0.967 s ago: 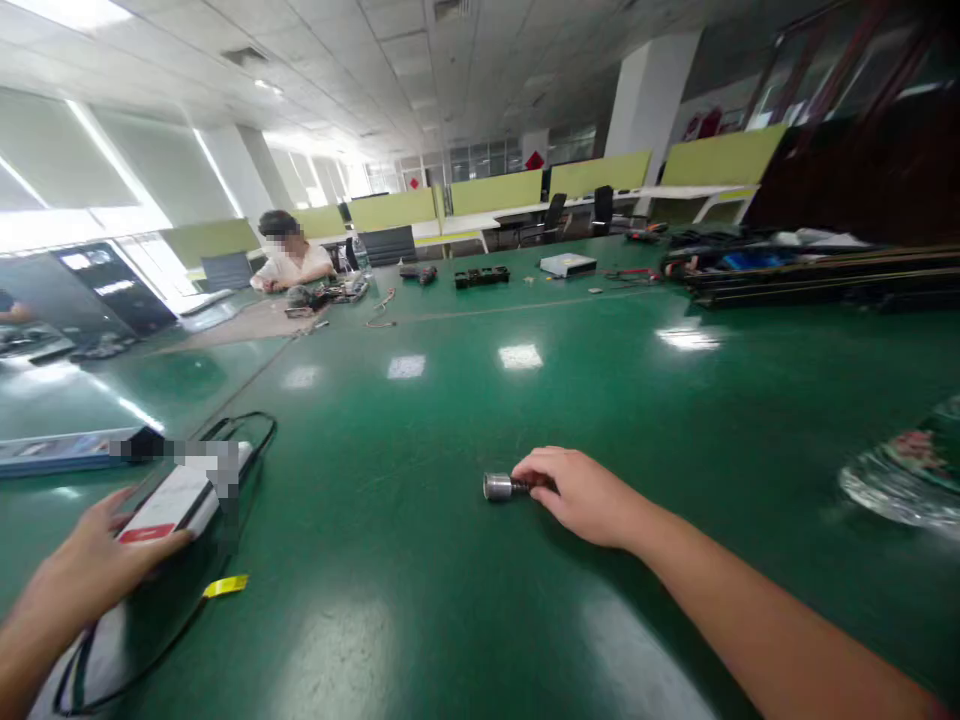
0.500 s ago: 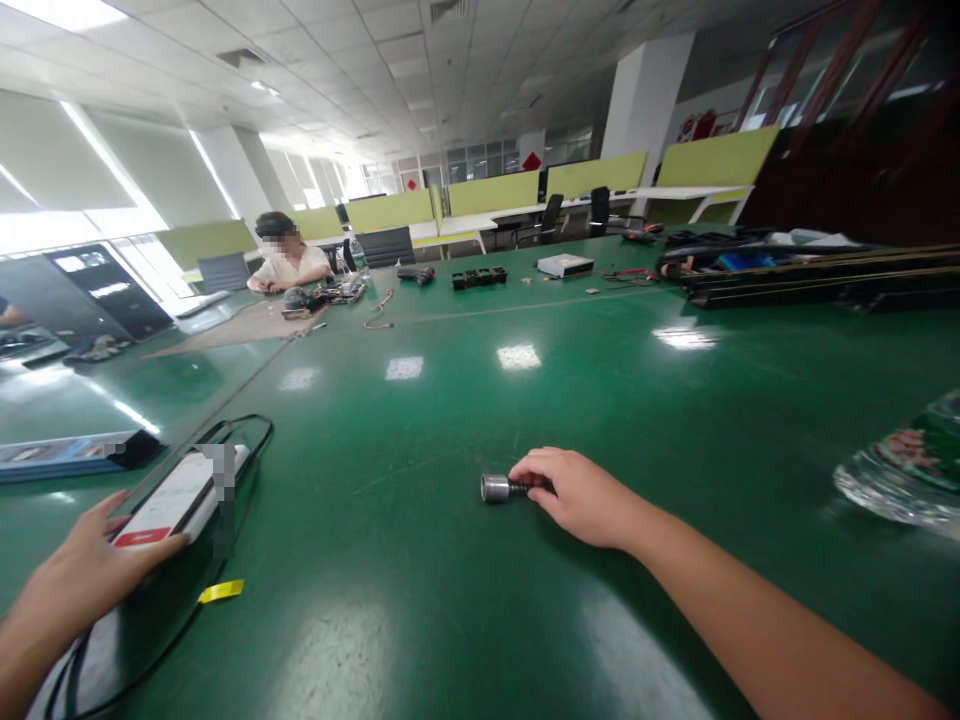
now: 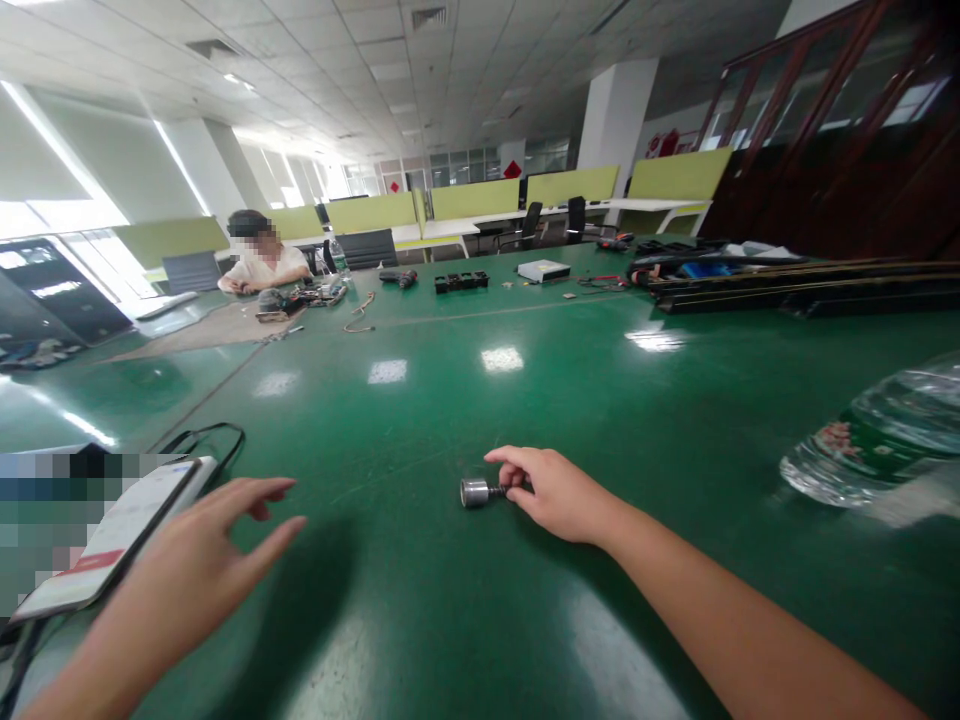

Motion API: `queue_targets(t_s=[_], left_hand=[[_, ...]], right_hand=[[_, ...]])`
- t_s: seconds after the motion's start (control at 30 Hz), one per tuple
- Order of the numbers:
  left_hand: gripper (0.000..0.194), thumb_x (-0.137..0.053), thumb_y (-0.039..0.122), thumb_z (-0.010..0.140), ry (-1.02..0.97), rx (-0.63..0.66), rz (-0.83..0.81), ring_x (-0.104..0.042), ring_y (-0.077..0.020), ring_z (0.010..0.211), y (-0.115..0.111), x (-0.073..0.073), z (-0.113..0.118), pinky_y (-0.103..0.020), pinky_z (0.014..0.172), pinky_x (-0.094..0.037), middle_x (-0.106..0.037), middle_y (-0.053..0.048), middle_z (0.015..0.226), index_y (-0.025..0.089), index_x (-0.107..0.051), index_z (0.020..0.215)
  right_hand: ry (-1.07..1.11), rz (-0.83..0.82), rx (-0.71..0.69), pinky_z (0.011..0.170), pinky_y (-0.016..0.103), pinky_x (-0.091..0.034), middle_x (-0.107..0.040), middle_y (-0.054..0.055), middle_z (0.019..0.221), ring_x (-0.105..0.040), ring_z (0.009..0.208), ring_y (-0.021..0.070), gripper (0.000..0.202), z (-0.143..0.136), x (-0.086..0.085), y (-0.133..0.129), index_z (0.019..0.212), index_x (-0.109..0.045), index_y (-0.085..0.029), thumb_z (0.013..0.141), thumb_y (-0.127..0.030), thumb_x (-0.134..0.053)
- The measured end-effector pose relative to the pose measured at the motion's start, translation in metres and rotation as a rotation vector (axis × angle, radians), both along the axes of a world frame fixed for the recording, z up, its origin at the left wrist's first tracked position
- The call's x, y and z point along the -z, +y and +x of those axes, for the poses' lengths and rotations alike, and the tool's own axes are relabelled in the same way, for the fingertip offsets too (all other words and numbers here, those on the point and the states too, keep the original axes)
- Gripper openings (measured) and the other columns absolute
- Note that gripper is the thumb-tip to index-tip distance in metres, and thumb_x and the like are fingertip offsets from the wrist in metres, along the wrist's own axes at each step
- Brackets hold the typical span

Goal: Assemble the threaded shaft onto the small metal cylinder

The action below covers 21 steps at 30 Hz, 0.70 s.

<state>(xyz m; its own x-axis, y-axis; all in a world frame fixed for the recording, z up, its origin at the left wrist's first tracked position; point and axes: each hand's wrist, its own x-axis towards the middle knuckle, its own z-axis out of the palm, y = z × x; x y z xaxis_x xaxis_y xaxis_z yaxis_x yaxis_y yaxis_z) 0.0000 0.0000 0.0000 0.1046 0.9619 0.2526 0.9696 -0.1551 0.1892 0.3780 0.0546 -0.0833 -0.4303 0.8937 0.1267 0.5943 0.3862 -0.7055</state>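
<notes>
A small metal cylinder with a dark threaded or spring-like stem (image 3: pixel 475 492) lies on the green tabletop (image 3: pixel 420 590). My right hand (image 3: pixel 551 490) has thumb and fingers pinched around the stem's right end, with the index finger stretched out above. To the left, my left hand (image 3: pixel 217 550) hovers over the table with thumb and fingers apart, holding nothing. Just left of it rests a phone with a lit white and red screen (image 3: pixel 120 530), partly covered by blurred blocks, with a black cable (image 3: pixel 238 440) behind it.
A clear bottle with a green label (image 3: pixel 877 440) lies at the right. Black rails (image 3: pixel 720 290) are at the back right. A white box-shaped drive (image 3: pixel 544 270), a black part (image 3: pixel 461 282) and a power drill (image 3: pixel 398 278) stand farther back. A person (image 3: pixel 262 255) sits across the table.
My left hand has let go of the phone and moved right, its fingers now spread. My right index finger has lifted off the stem. The view has shifted right.
</notes>
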Motion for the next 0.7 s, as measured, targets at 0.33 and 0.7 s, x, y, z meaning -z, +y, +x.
queue_targets(t_s=[0.33,0.7], left_hand=[[0.023,-0.071,0.024,0.078,-0.187,0.565,-0.24,-0.063,-0.0197,0.084,0.05,0.05,0.171,-0.029,0.077,-0.048,-0.067,-0.004,0.09,0.021,-0.072,0.101],[0.025,-0.076,0.027,0.076,-0.372,0.523,-0.175,-0.059,-0.0166,0.077,0.053,0.07,0.162,-0.028,0.07,-0.045,-0.067,-0.003,0.086,0.019,-0.07,0.099]], right_hand=[[0.02,0.035,-0.007,0.081,0.029,-0.046,-0.068,0.001,0.09,-0.061,0.084,0.0153,0.053,0.0,0.002,0.0,0.127,-0.057,-0.025,0.078,-0.005,-0.057],[-0.12,0.07,-0.03,0.077,0.031,-0.042,-0.067,0.004,0.086,-0.057,0.084,0.0181,0.019,-0.004,-0.012,-0.003,0.092,-0.071,-0.02,0.082,-0.011,-0.057]])
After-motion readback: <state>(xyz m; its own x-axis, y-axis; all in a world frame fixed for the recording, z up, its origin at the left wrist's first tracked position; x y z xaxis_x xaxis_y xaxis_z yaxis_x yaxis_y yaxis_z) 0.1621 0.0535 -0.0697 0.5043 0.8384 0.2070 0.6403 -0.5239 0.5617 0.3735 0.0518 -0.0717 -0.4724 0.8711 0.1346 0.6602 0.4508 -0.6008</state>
